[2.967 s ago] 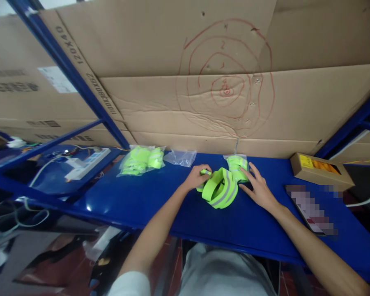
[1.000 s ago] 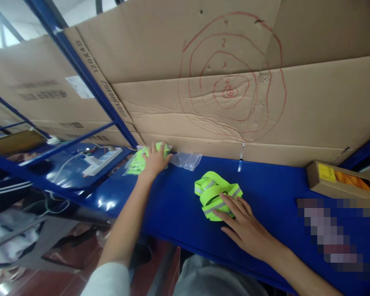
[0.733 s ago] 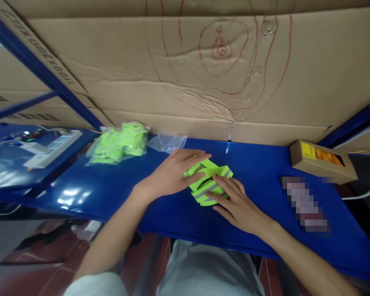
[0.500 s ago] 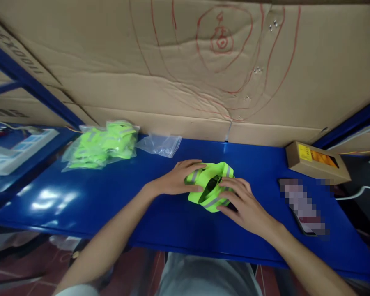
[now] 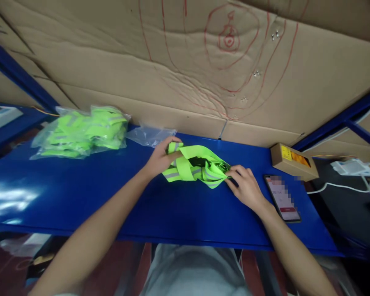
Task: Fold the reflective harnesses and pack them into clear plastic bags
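A bundle of neon-yellow reflective straps (image 5: 185, 167) with grey stripes lies stretched sideways over the blue table, its loops partly spread and something dark showing between them. My left hand (image 5: 163, 157) grips the bundle's left end, the thumb reaching into the folds. At the right end, my right hand (image 5: 244, 184) pinches the gathered strap edges between thumb and fingers. Behind my left hand lies a flat clear plastic bag (image 5: 148, 135). Farther left are clear bags of similar neon-yellow straps (image 5: 86, 133).
On the blue table (image 5: 172, 222) to the right lie a phone (image 5: 283, 199) and a small cardboard box (image 5: 294, 161) with a yellow label. Cardboard (image 5: 185, 90) with red drawn rings stands along the back edge. A white cable (image 5: 338, 186) runs over a dark surface at right.
My hands have moved apart, drawing the compact strap bundle out sideways into a longer, looser shape. The whole view has shifted and tilted slightly.
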Available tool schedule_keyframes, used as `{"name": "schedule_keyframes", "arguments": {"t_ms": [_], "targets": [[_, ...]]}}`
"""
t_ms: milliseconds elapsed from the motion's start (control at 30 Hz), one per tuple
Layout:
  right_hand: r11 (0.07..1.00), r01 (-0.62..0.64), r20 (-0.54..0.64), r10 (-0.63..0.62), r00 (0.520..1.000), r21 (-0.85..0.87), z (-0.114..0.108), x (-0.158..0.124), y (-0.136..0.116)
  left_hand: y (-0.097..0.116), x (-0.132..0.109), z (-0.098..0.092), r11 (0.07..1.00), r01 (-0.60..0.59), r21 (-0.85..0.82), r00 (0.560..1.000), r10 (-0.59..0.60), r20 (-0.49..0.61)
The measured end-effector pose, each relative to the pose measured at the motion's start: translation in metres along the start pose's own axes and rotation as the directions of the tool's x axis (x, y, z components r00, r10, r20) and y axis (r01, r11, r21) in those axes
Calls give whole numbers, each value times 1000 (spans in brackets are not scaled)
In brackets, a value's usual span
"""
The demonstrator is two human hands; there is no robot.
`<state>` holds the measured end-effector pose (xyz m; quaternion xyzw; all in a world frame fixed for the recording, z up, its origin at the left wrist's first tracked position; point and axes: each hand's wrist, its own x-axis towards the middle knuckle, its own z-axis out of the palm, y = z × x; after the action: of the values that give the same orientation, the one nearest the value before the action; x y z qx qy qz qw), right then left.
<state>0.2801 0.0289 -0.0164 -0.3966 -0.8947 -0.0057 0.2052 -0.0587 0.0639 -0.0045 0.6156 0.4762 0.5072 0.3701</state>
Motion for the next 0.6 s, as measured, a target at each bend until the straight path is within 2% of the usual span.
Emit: {"name": "schedule_keyframes", "arguments": {"t_ms": [133,267,367,433,533,600], "targets": [[993,-113,-166,117,979,32,-2,0,5,-3,2,0,921,147,-360,988,-157,2],[976,-194,-221,212,952,97,-3,1,10,-3,3,3,851,156,-502,981,-193,-21],[961,-233,-238,263,935,148,-2,2,14,-5,6,5,844,111,-524,982,-176,-76],[949,-264,-262,302,917,170,-1,1,19,-9,9,3,870,49,-491,975,-147,-164],[936,-294,-294,342,892,196,-2,0,25,-16,12,-3,950,-62,-306,939,-49,-339],[931,-295,-313,352,882,215,-5,0,27,-15,11,-6,976,-118,-182,923,41,-382]]}}
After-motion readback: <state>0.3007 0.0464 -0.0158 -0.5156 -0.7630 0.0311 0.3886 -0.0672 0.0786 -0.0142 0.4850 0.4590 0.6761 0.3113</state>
